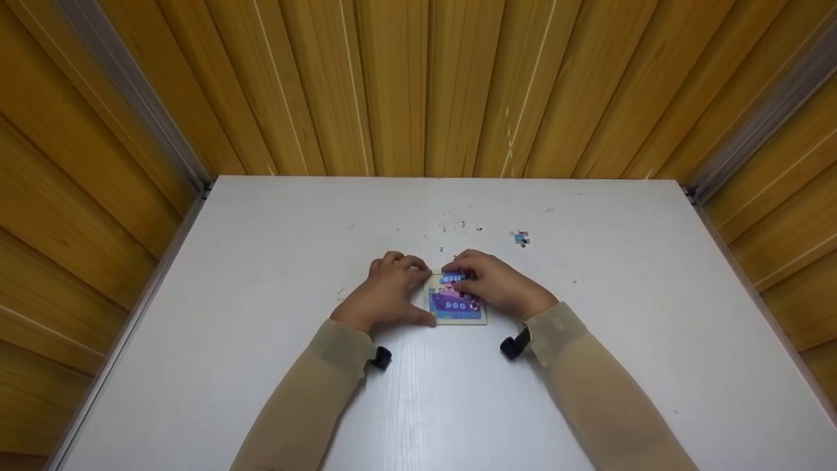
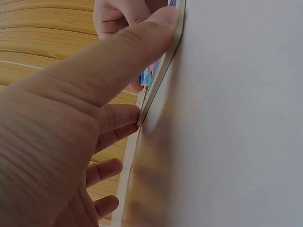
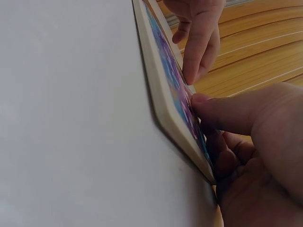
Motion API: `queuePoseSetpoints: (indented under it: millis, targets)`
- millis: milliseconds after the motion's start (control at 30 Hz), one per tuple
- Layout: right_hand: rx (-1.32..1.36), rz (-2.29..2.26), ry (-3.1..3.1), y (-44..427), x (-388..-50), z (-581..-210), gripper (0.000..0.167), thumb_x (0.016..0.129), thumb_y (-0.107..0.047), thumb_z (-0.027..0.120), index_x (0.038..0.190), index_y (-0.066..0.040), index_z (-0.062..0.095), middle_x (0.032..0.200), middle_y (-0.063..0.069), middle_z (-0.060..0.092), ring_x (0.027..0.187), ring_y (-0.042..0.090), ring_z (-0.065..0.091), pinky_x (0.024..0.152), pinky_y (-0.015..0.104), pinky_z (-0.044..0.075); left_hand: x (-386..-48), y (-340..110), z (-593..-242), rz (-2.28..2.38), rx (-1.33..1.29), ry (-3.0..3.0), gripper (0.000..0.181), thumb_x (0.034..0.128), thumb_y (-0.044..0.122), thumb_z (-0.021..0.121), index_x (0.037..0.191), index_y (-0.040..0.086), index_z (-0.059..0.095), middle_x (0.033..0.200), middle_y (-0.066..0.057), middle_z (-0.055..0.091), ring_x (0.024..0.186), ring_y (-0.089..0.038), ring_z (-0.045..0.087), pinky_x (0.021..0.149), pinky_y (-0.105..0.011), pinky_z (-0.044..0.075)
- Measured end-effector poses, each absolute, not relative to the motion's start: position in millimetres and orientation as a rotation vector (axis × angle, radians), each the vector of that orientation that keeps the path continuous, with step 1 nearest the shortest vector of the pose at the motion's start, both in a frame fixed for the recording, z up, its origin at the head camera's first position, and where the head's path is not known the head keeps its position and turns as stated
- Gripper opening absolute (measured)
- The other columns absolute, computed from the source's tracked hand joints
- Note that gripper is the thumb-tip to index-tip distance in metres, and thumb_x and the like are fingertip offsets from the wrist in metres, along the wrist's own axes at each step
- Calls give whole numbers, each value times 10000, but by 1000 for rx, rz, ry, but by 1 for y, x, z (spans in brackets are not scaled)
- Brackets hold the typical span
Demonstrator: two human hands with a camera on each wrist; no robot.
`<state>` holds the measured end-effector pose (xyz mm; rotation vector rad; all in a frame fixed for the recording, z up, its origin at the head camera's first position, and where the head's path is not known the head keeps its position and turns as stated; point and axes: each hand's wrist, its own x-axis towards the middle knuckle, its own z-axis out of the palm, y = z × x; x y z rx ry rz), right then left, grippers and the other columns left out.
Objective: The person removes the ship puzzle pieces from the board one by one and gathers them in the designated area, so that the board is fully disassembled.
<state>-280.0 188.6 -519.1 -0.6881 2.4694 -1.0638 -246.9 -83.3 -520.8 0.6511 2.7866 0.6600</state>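
Note:
A small jigsaw puzzle in a pale frame (image 1: 460, 321), showing a purple ship on blue, lies on the white table. My left hand (image 1: 387, 292) holds the frame's left side, thumb at the near corner and fingers at the far corner. My right hand (image 1: 495, 281) covers the upper right of the puzzle. Its thumb and fingers pinch a blue jigsaw piece (image 1: 451, 279) at the far edge; the piece's outline is partly hidden by the fingers. In the right wrist view, the right thumb (image 3: 203, 98) touches the picture surface.
Beyond the right hand lie loose jigsaw pieces (image 1: 520, 237), close together. Small dark specks (image 1: 462, 224) are scattered on the white table (image 1: 294, 229) behind the puzzle. Yellow wood-look panels (image 1: 399, 85) enclose the back and sides.

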Motion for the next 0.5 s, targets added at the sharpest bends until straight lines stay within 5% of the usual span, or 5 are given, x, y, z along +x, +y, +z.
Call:
queuePoseSetpoints:
  millis: [300, 500]
  targets:
    - [-513, -1279, 2505, 193, -286, -522, 347, 1085, -276, 787, 1432, -264, 767, 1387, -7, 736, 1210, 257, 637, 1115, 465, 524, -247, -85, -523, 664, 730, 2798, 964, 770, 655, 997, 1567, 204, 697, 1615, 24, 608, 1580, -326, 413, 1345, -590, 292]
    - [-346, -1492, 2487, 195, -292, -518, 372, 1017, -267, 876, 1379, -233, 800, 1269, 45, 751, 1098, 231, 635, 965, 296, 544, -247, -83, -521, 669, 676, 2786, 999, 758, 656, 1007, 1591, 213, 678, 1637, 44, 598, 1605, -321, 390, 1361, -588, 301]
